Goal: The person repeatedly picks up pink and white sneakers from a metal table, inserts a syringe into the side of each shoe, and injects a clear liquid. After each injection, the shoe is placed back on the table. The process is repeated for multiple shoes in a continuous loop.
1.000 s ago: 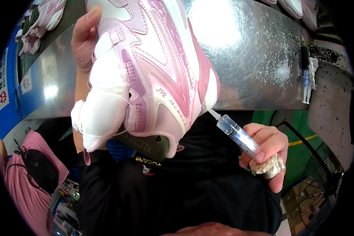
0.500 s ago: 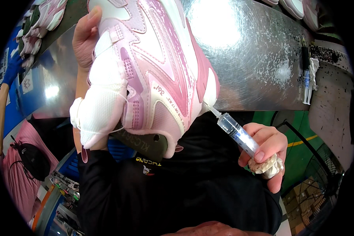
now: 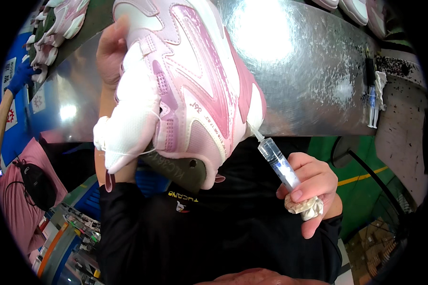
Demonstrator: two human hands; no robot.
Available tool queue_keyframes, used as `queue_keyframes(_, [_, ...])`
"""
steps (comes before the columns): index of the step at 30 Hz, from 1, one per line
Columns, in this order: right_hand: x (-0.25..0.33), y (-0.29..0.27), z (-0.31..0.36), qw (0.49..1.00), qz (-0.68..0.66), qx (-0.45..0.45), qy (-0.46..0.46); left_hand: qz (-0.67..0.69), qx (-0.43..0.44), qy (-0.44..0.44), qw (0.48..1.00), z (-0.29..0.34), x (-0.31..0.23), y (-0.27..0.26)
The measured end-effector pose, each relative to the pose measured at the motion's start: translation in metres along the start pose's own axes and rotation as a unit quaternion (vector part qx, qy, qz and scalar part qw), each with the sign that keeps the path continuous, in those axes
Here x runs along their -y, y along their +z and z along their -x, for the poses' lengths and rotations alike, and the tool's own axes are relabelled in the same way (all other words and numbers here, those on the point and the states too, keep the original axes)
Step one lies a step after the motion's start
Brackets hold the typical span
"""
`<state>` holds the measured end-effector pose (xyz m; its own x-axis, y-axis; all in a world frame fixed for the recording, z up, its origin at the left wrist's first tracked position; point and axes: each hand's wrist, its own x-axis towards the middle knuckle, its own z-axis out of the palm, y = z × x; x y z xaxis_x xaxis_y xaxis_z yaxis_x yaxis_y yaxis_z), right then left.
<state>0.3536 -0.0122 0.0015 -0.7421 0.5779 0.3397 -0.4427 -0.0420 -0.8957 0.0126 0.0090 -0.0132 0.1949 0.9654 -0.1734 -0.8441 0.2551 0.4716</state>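
Note:
A pink and white sports shoe (image 3: 202, 80) is held up on its side, with a dark last (image 3: 183, 168) showing at its collar and a white wrapped tongue (image 3: 133, 121) bulging out, crossed by a thin elastic. Its toe end is gripped by my left hand (image 3: 113, 50), whose fingers are partly hidden behind the shoe. Closed around a clear syringe (image 3: 278, 164) is my right hand (image 3: 314, 183). The syringe's nozzle tip touches the sole edge near the heel. A crumpled whitish wad (image 3: 305, 207) covers the plunger end, below my fingers.
A scratched metal table (image 3: 314, 71) lies beyond the shoe. At its right stand a second syringe and dark-handled tool (image 3: 372, 90). More shoes (image 3: 64, 23) sit far left, where a co-worker's blue-gloved hand (image 3: 21, 76) reaches. A fan (image 3: 383, 223) stands at lower right.
The syringe has become steeper, and my right hand has moved left and slightly down, while its tip stays at the heel edge. The shoe's toe and tongue side have shifted slightly right.

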Motion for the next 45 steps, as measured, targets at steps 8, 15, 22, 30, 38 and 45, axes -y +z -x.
queue_keyframes(8, [-0.003,0.003,0.007,1.000,0.015,0.002,-0.012,0.010,-0.038,-0.008,0.999,0.003,0.003,0.011])
queue_keyframes(15, [-0.009,0.000,0.014,1.000,0.009,-0.003,-0.009,-0.102,-0.223,0.031,0.969,0.021,0.006,0.024])
queue_keyframes(22, [-0.017,-0.005,0.008,0.999,0.032,-0.008,-0.013,-0.185,-0.251,0.035,0.949,0.061,0.005,0.041])
queue_keyframes(30, [-0.031,-0.001,-0.007,0.999,0.039,-0.018,-0.021,-0.782,-0.111,0.274,0.548,0.095,0.012,0.038])
queue_keyframes(38, [-0.034,0.008,-0.010,0.999,0.047,-0.017,-0.015,-0.425,-0.376,0.075,0.820,0.162,0.041,0.027])
queue_keyframes(45, [-0.027,0.015,-0.012,0.998,0.062,-0.013,0.009,-0.116,-0.283,0.008,0.952,0.192,0.090,0.027])
